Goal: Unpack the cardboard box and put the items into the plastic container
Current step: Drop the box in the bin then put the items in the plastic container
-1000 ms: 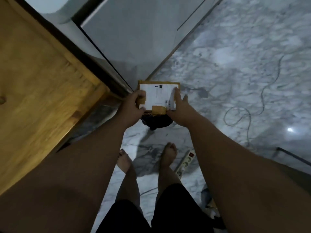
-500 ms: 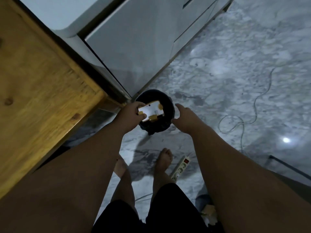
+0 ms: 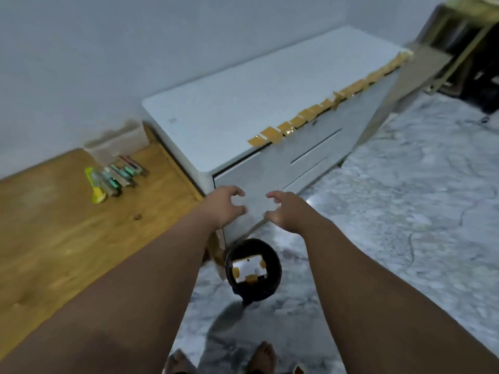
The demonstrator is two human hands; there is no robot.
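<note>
So both hands are free right now: the left hand [image 3: 224, 205] and right hand [image 3: 286, 209] hover in front of the white drawer cabinet [image 3: 243, 117], fingers loosely curled and half open, gripping nothing. The flattened brown cardboard box with the white shipping label [image 3: 249, 268] sits inside the round black bin [image 3: 253, 269] on the marble floor [image 3: 405, 211], right by the cabinet's near corner. The clear plastic container [image 3: 118, 143] is at the far edge of the wooden counter [image 3: 54, 225], against the wall, with a row of small packaged items [image 3: 116, 176] lying just in front of it. Possible snag: those items look like they're outside the container, so they could get forgotten. Compared with half a second ago, the left hand has let go of the box, and the view has swung up from the bin.
</note>
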